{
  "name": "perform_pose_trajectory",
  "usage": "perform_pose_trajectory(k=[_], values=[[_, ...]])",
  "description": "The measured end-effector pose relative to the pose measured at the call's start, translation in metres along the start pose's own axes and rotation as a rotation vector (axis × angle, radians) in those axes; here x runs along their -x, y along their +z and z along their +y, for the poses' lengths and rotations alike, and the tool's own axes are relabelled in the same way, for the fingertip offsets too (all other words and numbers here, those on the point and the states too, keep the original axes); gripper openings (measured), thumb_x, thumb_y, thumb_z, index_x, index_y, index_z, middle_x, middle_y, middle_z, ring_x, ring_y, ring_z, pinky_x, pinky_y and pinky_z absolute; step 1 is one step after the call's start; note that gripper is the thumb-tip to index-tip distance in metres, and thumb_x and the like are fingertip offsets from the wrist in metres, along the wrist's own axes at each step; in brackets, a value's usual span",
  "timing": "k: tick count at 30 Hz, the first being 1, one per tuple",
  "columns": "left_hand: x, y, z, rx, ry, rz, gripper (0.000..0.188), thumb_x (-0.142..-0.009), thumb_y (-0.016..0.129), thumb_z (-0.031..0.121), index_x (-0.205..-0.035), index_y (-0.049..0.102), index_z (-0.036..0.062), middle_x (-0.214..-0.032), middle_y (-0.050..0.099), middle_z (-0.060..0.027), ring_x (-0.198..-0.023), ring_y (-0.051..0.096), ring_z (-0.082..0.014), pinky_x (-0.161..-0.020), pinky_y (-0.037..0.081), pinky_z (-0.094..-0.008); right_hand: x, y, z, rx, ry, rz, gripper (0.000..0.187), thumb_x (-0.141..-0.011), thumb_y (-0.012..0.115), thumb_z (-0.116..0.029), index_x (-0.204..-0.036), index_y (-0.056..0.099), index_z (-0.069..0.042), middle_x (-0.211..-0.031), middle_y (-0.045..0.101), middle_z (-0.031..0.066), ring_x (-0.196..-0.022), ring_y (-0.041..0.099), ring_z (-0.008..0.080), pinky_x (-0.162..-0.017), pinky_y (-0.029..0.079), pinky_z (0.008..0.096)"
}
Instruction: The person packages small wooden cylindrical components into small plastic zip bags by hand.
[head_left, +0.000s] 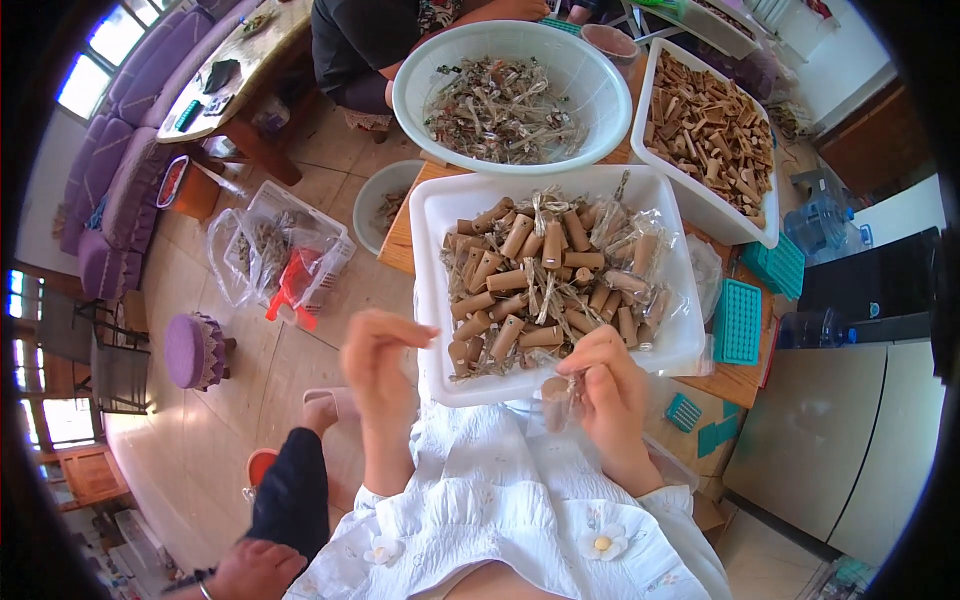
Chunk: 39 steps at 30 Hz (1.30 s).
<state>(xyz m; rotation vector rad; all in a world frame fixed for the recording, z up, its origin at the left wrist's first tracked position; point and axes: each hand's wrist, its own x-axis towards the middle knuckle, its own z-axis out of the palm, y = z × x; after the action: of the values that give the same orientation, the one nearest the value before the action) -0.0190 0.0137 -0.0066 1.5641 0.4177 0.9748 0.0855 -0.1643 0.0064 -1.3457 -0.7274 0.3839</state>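
In front of my lap a white tray is heaped with short brown cardboard-like tubes, many with tufts of dry stringy fibres; some lie in clear plastic wrap. At the tray's near edge my right hand pinches a clear plastic bag with a brown tube in it, hanging below the fingers. My left hand is up beside the tray's left wall, wrist bent and fingers reaching toward the tray. Nothing shows in it; it is a little blurred.
Beyond the tray stand a pale basin of dry plant bits and a white bin of brown pieces. Teal racks sit at the right. On the floor are a white basket and a purple stool. Another person's hand is lower left.
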Motion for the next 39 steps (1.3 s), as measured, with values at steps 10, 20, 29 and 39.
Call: perform_pose_trajectory(k=[10, 20, 29, 39], values=[[0.001, 0.033, 0.019, -0.074, 0.019, -0.536, 0.027, -0.069, 0.061, 0.027, -0.066, 0.053, 0.0010, -0.062, 0.047, -0.0064, -0.054, 0.045, -0.0167, -0.049, 0.036, -0.0258, -0.001, 0.006, -0.002, -0.186, 0.210, -0.085, 0.025, -0.088, 0.044, -0.021, -0.088, 0.058, 0.000, -0.066, 0.045, -0.0020, -0.056, 0.036, 0.0037, -0.050, 0.027, 0.0184], [-0.003, 0.041, 0.019, -0.286, 0.205, -0.466, 0.007, -0.065, 0.061, -0.001, -0.066, 0.054, 0.0005, -0.061, 0.048, -0.0057, -0.054, 0.048, -0.0182, -0.049, 0.041, -0.0263, -0.002, 0.011, 0.000, -0.334, 0.266, 0.084, 0.022, -0.087, 0.049, -0.019, -0.096, 0.057, 0.000, -0.072, 0.049, -0.0012, -0.059, 0.040, 0.0026, -0.054, 0.032, 0.0176], [0.001, 0.039, 0.007, -0.363, 0.790, -0.390, 0.019, -0.057, 0.069, 0.003, -0.072, 0.057, 0.0021, -0.068, 0.041, -0.0032, -0.067, 0.049, -0.0185, -0.067, 0.050, -0.0323, 0.002, 0.008, 0.012, -1.160, 0.385, -0.136, 0.015, -0.083, 0.054, -0.016, -0.075, 0.050, -0.003, -0.068, 0.040, -0.0002, -0.053, 0.039, 0.0088, -0.051, 0.035, 0.0193], [0.008, 0.026, 0.001, -0.373, 0.472, -0.458, 0.016, -0.074, 0.062, 0.015, -0.070, 0.053, 0.0014, -0.065, 0.049, -0.0069, -0.059, 0.050, -0.0206, -0.059, 0.046, -0.0292, -0.016, -0.011, 0.016, -0.327, 0.249, 0.063, 0.036, -0.071, 0.069, -0.006, -0.059, 0.036, -0.011, -0.052, 0.043, -0.0051, -0.045, 0.038, 0.0039, -0.041, 0.032, 0.0177]])
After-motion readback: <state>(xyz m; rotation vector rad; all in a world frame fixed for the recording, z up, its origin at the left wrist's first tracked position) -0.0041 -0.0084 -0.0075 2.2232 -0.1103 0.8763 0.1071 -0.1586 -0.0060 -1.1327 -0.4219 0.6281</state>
